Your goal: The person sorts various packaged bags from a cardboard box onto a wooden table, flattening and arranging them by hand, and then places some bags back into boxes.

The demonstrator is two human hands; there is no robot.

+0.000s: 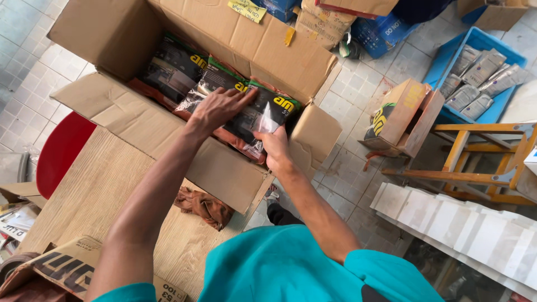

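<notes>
Seen from above, a person in a teal shirt leans over a wooden table point(95, 190) and works inside a large open cardboard box point(140, 120) that sits at its far edge. The left hand point(219, 107) lies flat on a glossy dark pouch point(257, 114) with yellow lettering, fingers spread apart and pressing down, as if to keep it level with the row. The right hand point(275, 146) grips the same pouch at its near right corner, fingers closed on the edge from below, which seems to steady it against the box wall. The pouch sits at the right end of a row of like pouches point(179, 67) packed side by side in the box, so it is inside the box, on top. The box flaps stand open around the hands, and the near flap hangs toward the person, partly crowding the right wrist. A crumpled brown cloth point(204, 206) lies on the table just below the box. A red stool point(61, 148) shows at the left. On the tiled floor to the right stand a smaller open carton point(400, 114), a blue crate point(475, 42) of silver packets point(481, 75), and a wooden frame point(475, 162).
</notes>
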